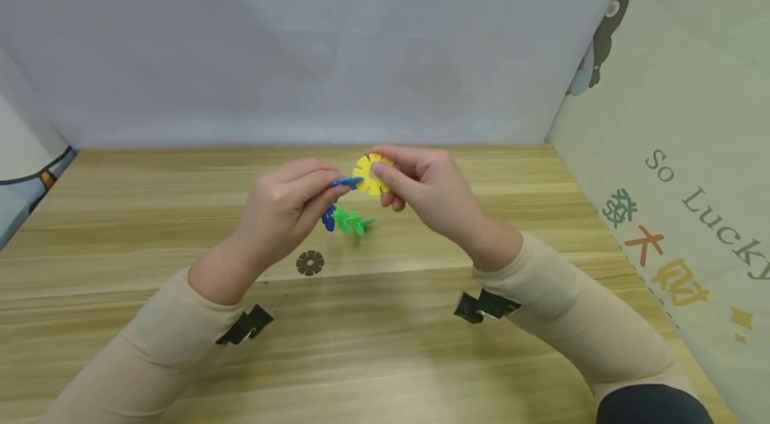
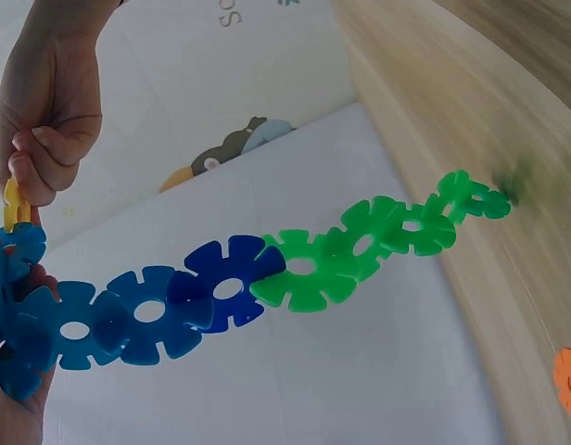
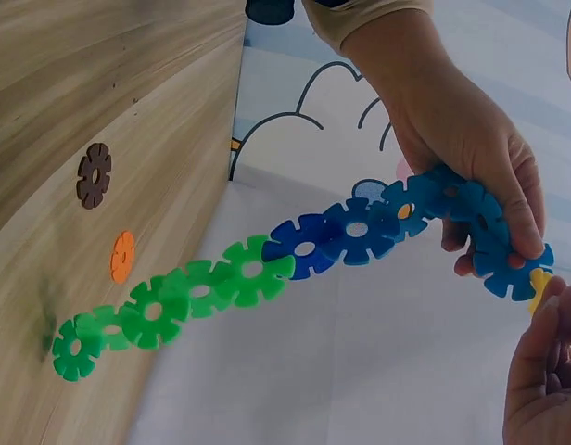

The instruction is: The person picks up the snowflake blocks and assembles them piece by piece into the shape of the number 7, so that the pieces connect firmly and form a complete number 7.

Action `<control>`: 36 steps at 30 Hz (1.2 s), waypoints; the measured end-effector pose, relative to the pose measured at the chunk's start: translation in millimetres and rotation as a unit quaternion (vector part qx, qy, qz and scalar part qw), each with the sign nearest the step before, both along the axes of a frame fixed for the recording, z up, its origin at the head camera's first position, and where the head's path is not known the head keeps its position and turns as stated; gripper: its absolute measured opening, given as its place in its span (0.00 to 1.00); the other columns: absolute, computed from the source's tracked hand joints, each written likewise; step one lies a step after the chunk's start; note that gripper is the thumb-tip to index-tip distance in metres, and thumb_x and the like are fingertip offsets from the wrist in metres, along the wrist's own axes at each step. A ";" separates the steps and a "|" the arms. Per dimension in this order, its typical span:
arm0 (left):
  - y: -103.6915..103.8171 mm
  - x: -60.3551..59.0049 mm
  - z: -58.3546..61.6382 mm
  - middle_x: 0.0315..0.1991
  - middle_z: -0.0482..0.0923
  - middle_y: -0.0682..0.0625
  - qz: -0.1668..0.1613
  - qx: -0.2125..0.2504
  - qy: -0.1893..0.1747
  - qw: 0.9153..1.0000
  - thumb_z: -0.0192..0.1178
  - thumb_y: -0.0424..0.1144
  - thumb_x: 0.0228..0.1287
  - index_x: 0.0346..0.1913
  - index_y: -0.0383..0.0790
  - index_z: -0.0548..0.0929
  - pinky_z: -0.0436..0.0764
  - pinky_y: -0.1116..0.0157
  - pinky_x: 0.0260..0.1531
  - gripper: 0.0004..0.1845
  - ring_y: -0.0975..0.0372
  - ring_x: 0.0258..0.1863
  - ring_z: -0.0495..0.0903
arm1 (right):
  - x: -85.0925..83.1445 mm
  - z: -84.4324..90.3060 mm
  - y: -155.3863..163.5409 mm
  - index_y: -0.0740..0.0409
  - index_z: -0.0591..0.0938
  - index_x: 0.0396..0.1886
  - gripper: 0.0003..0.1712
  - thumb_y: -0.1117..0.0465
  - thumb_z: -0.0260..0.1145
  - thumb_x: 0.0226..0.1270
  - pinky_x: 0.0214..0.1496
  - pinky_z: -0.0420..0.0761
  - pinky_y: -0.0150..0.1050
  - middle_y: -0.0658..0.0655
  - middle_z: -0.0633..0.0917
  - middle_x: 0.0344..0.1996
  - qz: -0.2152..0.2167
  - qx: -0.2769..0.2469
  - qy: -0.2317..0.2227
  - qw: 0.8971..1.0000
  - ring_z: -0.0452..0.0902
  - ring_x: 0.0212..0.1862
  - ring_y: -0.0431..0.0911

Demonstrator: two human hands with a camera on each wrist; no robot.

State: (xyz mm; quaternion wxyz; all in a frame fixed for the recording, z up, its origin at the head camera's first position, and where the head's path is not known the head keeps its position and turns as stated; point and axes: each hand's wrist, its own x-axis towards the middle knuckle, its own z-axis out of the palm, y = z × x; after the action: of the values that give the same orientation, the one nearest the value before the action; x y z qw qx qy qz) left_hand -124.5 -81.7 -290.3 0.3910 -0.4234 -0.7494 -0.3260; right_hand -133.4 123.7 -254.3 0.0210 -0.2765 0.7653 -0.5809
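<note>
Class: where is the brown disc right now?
In the head view, the brown disc lies flat on the table, below the hanging green chain end and nearer the left hand.

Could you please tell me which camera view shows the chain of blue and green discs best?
The right wrist view: the chain shows whole, from the left hand holding its blue end to the green tip. The left wrist view shows most discs, though the blue end is cut off at the frame edge. The head view shows only a small bunch below the hands.
</note>
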 end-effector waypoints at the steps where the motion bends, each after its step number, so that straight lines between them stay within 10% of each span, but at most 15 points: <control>1: 0.4 0.1 0.5 0.30 0.80 0.45 0.001 0.001 0.002 1.000 0.50 0.45 0.71 0.31 0.30 0.83 0.70 0.71 0.20 0.21 0.63 0.21 0.70 | 1.1 -0.3 -0.6 0.66 0.79 0.51 0.15 0.65 0.59 0.68 0.28 0.79 0.36 0.60 0.82 0.24 -0.003 -0.005 0.001 1.000 0.76 0.23 0.47; 23: 0.1 1.7 2.0 0.33 0.79 0.43 0.059 -0.042 0.031 0.997 0.54 0.45 0.68 0.34 0.31 0.83 0.78 0.63 0.27 0.18 0.55 0.30 0.78 | 2.5 -10.8 -9.7 0.69 0.78 0.51 0.14 0.68 0.58 0.68 0.28 0.80 0.38 0.60 0.83 0.22 -0.015 0.007 0.118 0.993 0.78 0.22 0.44; 30: 2.3 4.9 6.5 0.39 0.81 0.42 0.134 -0.089 -0.007 0.987 0.69 0.48 0.52 0.51 0.33 0.79 0.78 0.60 0.28 0.27 0.54 0.35 0.80 | -5.5 -20.1 -14.3 0.71 0.79 0.49 0.13 0.72 0.59 0.65 0.22 0.77 0.33 0.56 0.81 0.18 -0.021 -0.005 0.243 0.970 0.76 0.19 0.41; 36: 5.1 4.9 5.5 0.39 0.82 0.41 0.130 -0.072 -0.028 0.989 0.73 0.46 0.47 0.55 0.30 0.77 0.78 0.59 0.27 0.34 0.54 0.32 0.80 | -9.4 -24.1 -19.1 0.71 0.79 0.48 0.14 0.73 0.61 0.63 0.19 0.70 0.31 0.52 0.78 0.14 -0.015 -0.013 0.320 0.947 0.71 0.17 0.37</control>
State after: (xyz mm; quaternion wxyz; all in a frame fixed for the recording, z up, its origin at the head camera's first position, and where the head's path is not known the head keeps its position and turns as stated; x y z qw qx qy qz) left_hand -119.6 -76.6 -284.8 0.3774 -0.3400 -0.8302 -0.2296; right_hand -142.7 104.6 -278.4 -0.2370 -0.4367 0.7284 -0.4718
